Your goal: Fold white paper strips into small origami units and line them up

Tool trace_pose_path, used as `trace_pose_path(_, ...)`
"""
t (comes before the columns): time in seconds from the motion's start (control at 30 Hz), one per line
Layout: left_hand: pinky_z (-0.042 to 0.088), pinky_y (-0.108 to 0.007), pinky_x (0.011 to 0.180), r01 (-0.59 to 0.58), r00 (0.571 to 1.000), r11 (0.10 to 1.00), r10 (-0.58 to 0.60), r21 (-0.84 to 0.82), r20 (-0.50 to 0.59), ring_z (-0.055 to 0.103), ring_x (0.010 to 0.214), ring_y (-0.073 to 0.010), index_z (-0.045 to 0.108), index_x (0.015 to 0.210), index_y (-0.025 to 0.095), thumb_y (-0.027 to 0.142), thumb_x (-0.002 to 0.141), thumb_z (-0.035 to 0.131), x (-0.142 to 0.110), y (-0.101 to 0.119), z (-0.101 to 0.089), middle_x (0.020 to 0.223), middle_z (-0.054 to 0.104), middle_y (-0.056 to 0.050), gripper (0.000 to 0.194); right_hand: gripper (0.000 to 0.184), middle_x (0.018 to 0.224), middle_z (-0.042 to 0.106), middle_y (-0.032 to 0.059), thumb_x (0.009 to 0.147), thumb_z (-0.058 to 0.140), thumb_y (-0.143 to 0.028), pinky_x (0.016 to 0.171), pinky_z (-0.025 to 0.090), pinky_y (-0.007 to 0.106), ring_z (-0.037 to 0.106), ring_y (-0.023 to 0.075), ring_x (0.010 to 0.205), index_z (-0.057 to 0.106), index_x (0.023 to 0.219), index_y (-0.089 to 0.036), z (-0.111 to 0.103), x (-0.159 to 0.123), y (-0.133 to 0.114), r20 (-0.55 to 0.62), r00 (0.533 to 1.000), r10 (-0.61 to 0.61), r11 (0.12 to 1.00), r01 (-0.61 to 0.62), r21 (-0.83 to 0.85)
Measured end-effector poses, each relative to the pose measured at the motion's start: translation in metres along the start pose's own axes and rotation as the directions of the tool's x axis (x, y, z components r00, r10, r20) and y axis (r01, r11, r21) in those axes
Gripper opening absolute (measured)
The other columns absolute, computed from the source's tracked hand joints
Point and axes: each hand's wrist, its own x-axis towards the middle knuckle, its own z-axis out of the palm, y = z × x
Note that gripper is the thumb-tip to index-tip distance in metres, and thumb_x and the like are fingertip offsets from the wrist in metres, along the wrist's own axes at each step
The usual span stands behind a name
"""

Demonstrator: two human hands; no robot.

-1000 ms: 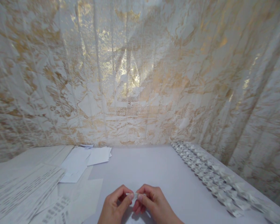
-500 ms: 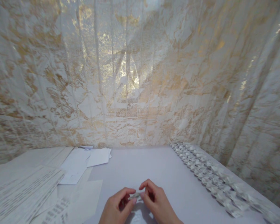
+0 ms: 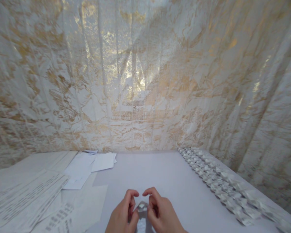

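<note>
A small folded paper piece (image 3: 142,205), greyish white, is held low in the middle, just above the table. My left hand (image 3: 123,212) grips its left side near the thumb. On the other side, my right hand (image 3: 163,212) pinches the right edge by its thumb. Both index fingers arch above the paper with their tips apart. Fingers hide part of the piece, and its exact shape is hard to make out. Below, between the wrists, a pale patch shows on the table; I cannot tell what it is.
Rows of small folded paper pieces (image 3: 215,181) run along the table's right side. At left lie printed sheets (image 3: 26,197), with blank white sheets (image 3: 79,170) and a small paper stack (image 3: 103,162) behind. A gold-patterned curtain (image 3: 145,81) hangs behind the white table (image 3: 145,171).
The folded paper piece has turned and now shows a peaked top edge. My index fingers have lifted off it and curl above, while the thumbs stay at its sides.
</note>
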Motion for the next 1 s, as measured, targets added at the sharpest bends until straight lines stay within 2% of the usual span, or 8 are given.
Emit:
trace_pose_path(0.17,0.033,-0.027,0.061,-0.007,0.999,0.996,0.004,0.091,0.032,0.051,0.061,-0.0171,0.042,0.105,0.026,0.022,0.086,0.037,0.000,-0.001,0.000,0.067,0.035,0.010,0.020,0.046,0.057,0.033,-0.0121,0.070,0.049,-0.003,0.050,0.026,0.022,0.040,0.0120,0.048,0.054,0.112,-0.018,0.002,-0.001,-0.006,0.044,0.999,-0.006,0.996,0.010,-0.093)
trace_pose_path(0.4,0.039,-0.028,0.070,-0.044,0.998,0.986,0.036,0.163,0.056,0.059,0.073,-0.0202,0.039,0.107,0.026,0.015,0.086,0.035,-0.002,-0.009,0.006,0.074,0.049,0.005,0.024,0.055,0.056,0.036,-0.0131,0.065,0.049,0.001,0.049,0.027,0.021,0.041,0.0119,0.046,0.051,0.117,-0.017,0.005,-0.001,-0.006,0.103,0.994,0.043,0.992,-0.029,-0.126)
trace_pose_path(0.53,0.039,-0.027,0.068,-0.053,0.997,0.977,0.041,0.206,0.060,0.060,0.073,-0.0201,0.040,0.108,0.025,0.012,0.085,0.035,-0.002,-0.010,0.007,0.074,0.052,0.005,0.027,0.047,0.056,0.039,-0.0123,0.068,0.050,-0.001,0.048,0.027,0.021,0.044,0.0125,0.046,0.051,0.112,-0.019,0.005,-0.002,-0.002,0.082,0.997,0.017,0.990,-0.006,-0.142)
trace_pose_path(0.73,0.038,-0.028,0.067,-0.064,0.996,0.976,0.051,0.209,0.068,0.057,0.069,-0.0202,0.041,0.109,0.024,0.019,0.090,0.035,-0.002,-0.003,0.005,0.069,0.046,0.007,0.020,0.029,0.070,0.065,-0.0020,0.071,0.055,-0.008,0.060,0.035,0.024,0.059,0.0166,0.062,0.060,0.096,-0.022,0.003,-0.003,0.006,0.077,0.989,-0.127,0.913,0.147,-0.381)
trace_pose_path(0.9,0.035,-0.028,0.063,-0.057,0.996,0.992,0.050,0.109,0.072,0.051,0.063,-0.0187,0.041,0.108,0.024,0.028,0.093,0.034,-0.003,0.006,0.003,0.064,0.036,0.010,0.017,0.016,0.078,0.073,0.0012,0.079,0.060,-0.010,0.066,0.036,0.027,0.063,0.0192,0.072,0.066,0.088,-0.023,0.002,0.000,0.003,0.104,0.980,-0.168,0.827,0.197,-0.526)
trace_pose_path(1.0,0.032,-0.028,0.061,-0.043,0.998,0.999,0.042,0.016,0.055,0.046,0.059,-0.0169,0.043,0.108,0.025,0.040,0.096,0.036,-0.002,0.014,-0.001,0.064,0.033,0.011,0.021,0.017,0.081,0.073,0.0010,0.082,0.063,-0.008,0.070,0.038,0.028,0.063,0.0199,0.077,0.068,0.087,-0.023,-0.009,0.005,-0.004,0.087,0.988,-0.129,0.824,0.156,-0.544)
